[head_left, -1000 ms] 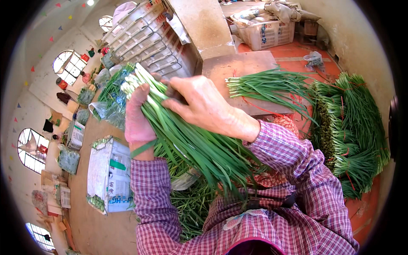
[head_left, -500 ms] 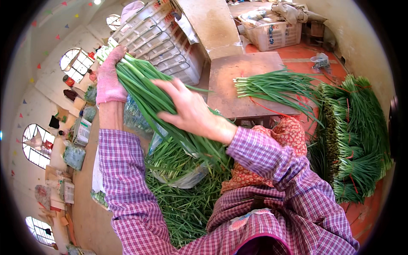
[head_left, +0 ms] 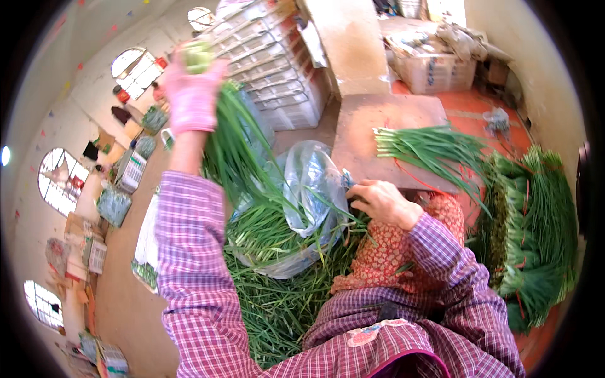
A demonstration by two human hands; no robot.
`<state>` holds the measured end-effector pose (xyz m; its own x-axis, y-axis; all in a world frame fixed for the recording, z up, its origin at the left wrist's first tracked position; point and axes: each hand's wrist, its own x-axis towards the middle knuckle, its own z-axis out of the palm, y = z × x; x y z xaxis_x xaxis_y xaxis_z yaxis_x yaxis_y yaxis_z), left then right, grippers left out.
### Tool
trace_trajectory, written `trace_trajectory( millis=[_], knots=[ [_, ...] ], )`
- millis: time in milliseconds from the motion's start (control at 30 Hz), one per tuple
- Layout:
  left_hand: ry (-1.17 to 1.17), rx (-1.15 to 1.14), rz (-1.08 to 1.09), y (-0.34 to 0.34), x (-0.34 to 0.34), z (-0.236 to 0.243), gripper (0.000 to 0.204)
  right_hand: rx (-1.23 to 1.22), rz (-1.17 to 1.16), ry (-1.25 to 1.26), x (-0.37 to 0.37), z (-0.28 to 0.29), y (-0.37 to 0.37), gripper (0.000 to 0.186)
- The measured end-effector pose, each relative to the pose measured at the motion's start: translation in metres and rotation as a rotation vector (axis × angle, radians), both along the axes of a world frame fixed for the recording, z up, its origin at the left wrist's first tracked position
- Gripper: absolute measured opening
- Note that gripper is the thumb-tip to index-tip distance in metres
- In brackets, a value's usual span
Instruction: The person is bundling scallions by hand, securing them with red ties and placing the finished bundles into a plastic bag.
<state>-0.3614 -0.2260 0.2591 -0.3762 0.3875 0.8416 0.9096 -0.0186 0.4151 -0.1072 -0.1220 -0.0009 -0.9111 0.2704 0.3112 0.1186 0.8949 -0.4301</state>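
My left hand (head_left: 194, 94), in a pink knit glove, is raised at the upper left, closed around a bunch of garlic chives (head_left: 242, 148). The pale cut ends stick up above the fist and the green leaves hang down. My right hand (head_left: 386, 203) is bare and low over my lap, just in front of the board, fingers curled together; what they pinch, if anything, I cannot make out. Between my arms, a clear plastic bag (head_left: 310, 183) holds loose chive leaves (head_left: 268, 236). On the brown board (head_left: 359, 120) lies another chive bunch (head_left: 428, 146), beside red ties (head_left: 419, 176).
Tied chive bundles (head_left: 526, 233) are stacked at the right on the red floor. Loose leaves (head_left: 277, 315) pile up by my legs. White crates (head_left: 271, 69) stand stacked beyond the bag, and a filled white basket (head_left: 435, 72) sits at the back right.
My left hand has tipped the bunch so its leaves hang down and its ends point up. My right hand has left the leaves and drawn back toward my lap. The view has shifted.
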Motion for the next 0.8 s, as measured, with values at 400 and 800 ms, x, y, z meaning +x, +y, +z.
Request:
trace_trajectory(
  millis=[400, 800],
  knots=[
    [0.685, -0.11, -0.25, 0.063, 0.153, -0.072, 0.053, -0.759, 0.117, 0.698, -0.005, 0.076, 0.017, 0.096],
    [0.971, -0.303, -0.414, 0.07, 0.249, -0.109, 0.029, -0.166, -0.087, 0.618, 0.017, 0.039, 0.018, 0.061]
  ],
)
